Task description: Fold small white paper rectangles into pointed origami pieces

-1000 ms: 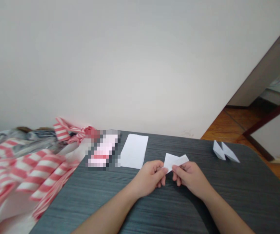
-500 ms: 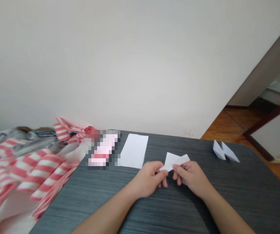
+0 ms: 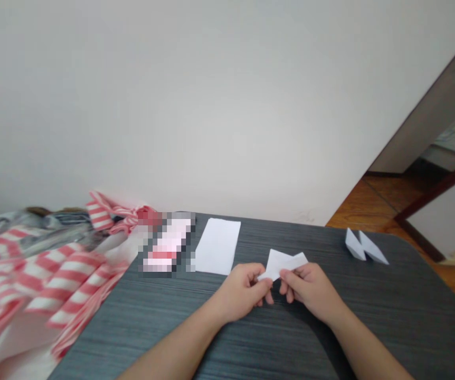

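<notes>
Both of my hands pinch a small folded piece of white paper [image 3: 284,263] just above the dark grey table [image 3: 275,338]. My left hand [image 3: 244,290] grips its near left corner between thumb and fingers. My right hand [image 3: 310,290] pinches its near right edge, fingers curled. The paper's far end points away from me and shows a notch between two flaps.
A flat white paper strip [image 3: 218,246] lies to the left of my hands. A folded white paper shape [image 3: 364,247] rests at the far right of the table. Red-and-white striped cloth [image 3: 49,279] is heaped at the left. A pixelated object [image 3: 168,244] lies beside the strip.
The hands have barely shifted; my left fingers have crept slightly along the paper's near corner, and the paper has tilted a little.
</notes>
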A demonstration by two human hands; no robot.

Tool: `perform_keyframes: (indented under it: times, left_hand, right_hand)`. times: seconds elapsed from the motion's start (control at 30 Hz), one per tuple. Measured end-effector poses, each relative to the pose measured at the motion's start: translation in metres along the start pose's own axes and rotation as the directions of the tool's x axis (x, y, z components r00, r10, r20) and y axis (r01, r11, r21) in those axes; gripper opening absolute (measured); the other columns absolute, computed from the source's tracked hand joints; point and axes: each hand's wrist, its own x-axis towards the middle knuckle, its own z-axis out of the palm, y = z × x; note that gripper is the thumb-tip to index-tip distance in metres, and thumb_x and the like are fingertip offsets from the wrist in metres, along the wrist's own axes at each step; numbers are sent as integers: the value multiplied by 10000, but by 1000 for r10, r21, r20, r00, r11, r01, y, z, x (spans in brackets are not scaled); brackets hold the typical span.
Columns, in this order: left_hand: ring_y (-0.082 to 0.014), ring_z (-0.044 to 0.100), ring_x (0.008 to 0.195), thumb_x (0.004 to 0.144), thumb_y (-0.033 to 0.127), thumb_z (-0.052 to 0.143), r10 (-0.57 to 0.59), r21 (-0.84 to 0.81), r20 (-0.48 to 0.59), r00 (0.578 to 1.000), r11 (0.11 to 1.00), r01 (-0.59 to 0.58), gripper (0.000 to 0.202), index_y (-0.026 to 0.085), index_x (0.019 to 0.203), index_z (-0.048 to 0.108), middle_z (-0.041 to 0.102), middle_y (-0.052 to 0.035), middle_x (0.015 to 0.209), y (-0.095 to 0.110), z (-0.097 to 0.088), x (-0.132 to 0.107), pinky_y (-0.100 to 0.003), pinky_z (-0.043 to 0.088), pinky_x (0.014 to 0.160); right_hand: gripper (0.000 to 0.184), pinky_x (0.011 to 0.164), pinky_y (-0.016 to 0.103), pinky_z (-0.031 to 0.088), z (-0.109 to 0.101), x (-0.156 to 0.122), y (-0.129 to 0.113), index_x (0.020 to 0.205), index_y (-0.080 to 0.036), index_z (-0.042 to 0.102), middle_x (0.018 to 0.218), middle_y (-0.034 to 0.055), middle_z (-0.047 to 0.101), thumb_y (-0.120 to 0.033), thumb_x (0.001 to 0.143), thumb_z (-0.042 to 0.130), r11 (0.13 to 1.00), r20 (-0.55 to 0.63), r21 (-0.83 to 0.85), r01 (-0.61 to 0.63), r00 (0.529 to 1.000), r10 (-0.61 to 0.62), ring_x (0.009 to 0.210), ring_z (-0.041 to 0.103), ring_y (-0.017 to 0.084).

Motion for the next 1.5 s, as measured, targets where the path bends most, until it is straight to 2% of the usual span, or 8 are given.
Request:
perform_keyframes:
  times: [0.13,0.33,0.53,0.9,1.03,1.23,1.5]
  left_hand:
    - [-87,525,543,888,320,501,30,-36,17,999,999,-30,218,133,868,612,657,-35,719,3,1,1,-189,417,514]
    - [-90,518,521,905,335,465,9,16,26,1000,1000,-9,258,137,851,620,654,-33,687,4,0,2,-186,382,483]
    - [-97,523,506,887,316,488,-16,-5,9,1000,1000,16,217,137,867,609,665,-32,647,2,-1,0,-187,384,478]
    - [-78,527,523,863,275,531,31,-89,45,998,996,-27,192,120,887,641,672,-41,723,5,-1,2,-182,404,507]
    - [-80,526,523,873,293,524,6,-82,29,1000,997,-3,211,119,863,643,669,-38,699,6,-1,2,-184,402,509]
    - [-87,529,506,869,320,530,-3,-66,-14,1000,998,2,229,113,842,624,697,-62,719,1,-2,1,-189,388,481]
    - [-86,531,505,853,332,556,12,-94,-27,1000,995,-14,252,103,795,643,711,-82,746,-1,-1,2,-200,409,492]
  right_hand:
    - [431,438,210,332,0,0,0,579,-143,679,449,19,616,-421,888,563,1000,26,8,7,1000,-7,388,487,94]
    - [412,422,206,310,1,1,0,574,-142,665,438,10,599,-395,884,568,1000,38,-9,4,999,-3,369,458,82]
    - [336,397,191,282,-4,2,3,639,-156,623,458,-24,569,-403,865,597,993,-70,117,32,997,-24,375,447,70]
    - [336,406,188,332,-2,-1,-1,660,-154,614,545,1,626,-415,871,593,993,-4,89,82,997,-82,416,513,83]
    - [338,400,189,332,0,0,-1,663,-157,600,557,3,632,-432,860,595,994,21,69,81,996,-82,406,512,83]
    - [344,409,193,312,-3,1,4,687,-161,609,487,-17,581,-453,868,586,992,-65,103,69,996,-63,396,474,80]
    - [353,427,200,324,-5,-2,2,673,-164,624,506,-11,594,-458,867,591,992,-59,105,72,996,-66,420,491,88]
